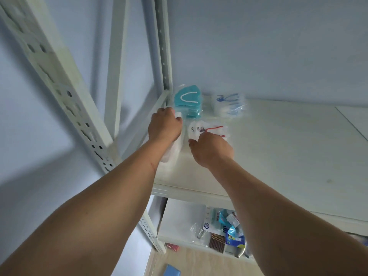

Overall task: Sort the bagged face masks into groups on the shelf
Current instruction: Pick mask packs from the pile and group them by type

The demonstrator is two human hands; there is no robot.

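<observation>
On the white shelf (278, 148), a stack of teal bagged masks (188, 102) lies at the back left corner. To its right lies a pile of white bagged masks with blue loops (229, 104). In front of these sit white bagged masks with a red loop (211, 129). My left hand (165, 126) grips a stack of plain white bagged masks (173, 150) at the shelf's left edge. My right hand (212, 150) rests its fingers on the near edge of the red-loop masks; its grip is hidden.
A white perforated upright (165, 56) stands at the back left corner, another post (65, 92) nearer on the left. The lower shelf holds a heap of mixed packets (225, 230). A blue object (172, 270) lies on the wooden floor.
</observation>
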